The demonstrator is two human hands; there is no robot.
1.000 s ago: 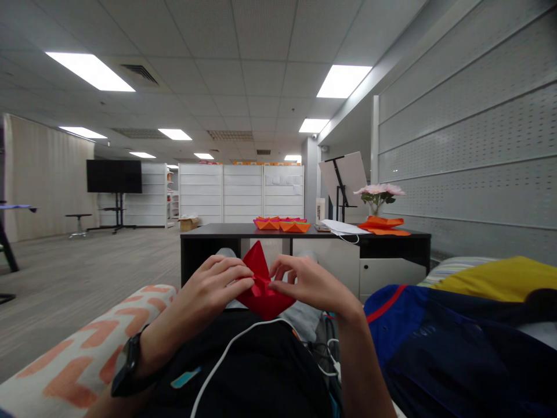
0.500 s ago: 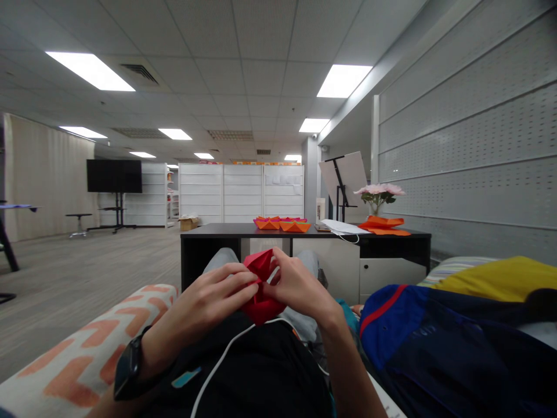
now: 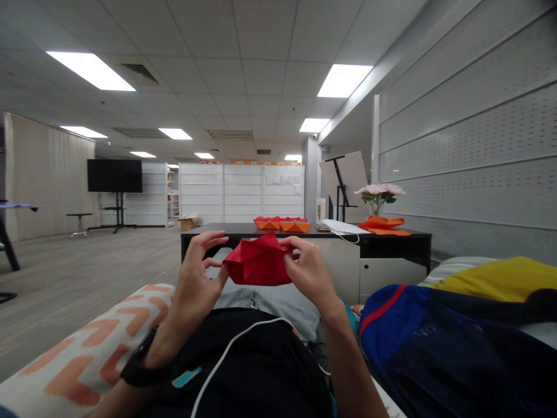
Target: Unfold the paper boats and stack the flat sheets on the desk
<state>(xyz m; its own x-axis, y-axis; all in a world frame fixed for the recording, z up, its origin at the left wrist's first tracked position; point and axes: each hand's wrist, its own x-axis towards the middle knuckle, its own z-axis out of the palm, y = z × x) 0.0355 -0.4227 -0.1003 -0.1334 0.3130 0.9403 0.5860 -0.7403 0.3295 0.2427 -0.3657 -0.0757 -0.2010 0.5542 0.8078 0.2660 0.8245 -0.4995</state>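
Grey carpet (image 3: 126, 255) stretches past the left end of the dark table (image 3: 206, 227). On the table's near side, a white cable (image 3: 232, 340) curves over the person's dark shirt (image 3: 243, 383). A patterned cushion (image 3: 96, 342) lies nearer than the table's left end, a blue garment (image 3: 418, 342) nearer than its right.

Folded red paper (image 3: 259, 261) is held up before the table's front, apart from it. The left hand (image 3: 198, 278) has a narrow grip on one corner — index finger lifted away — and the right hand (image 3: 311, 270) pinches the opposite end. Half a second ago both hands were bunched around the paper; now they are well apart, with it spread broadside between them.

The table's right bay is open, its inside dark. Pink and orange folded papers (image 3: 282, 224) sit mid-table; orange sheets (image 3: 385, 226) reach its right edge, with pink flowers (image 3: 379, 190) behind. Beyond the table's left end, a cardboard box (image 3: 188, 223) has something pale at its top.
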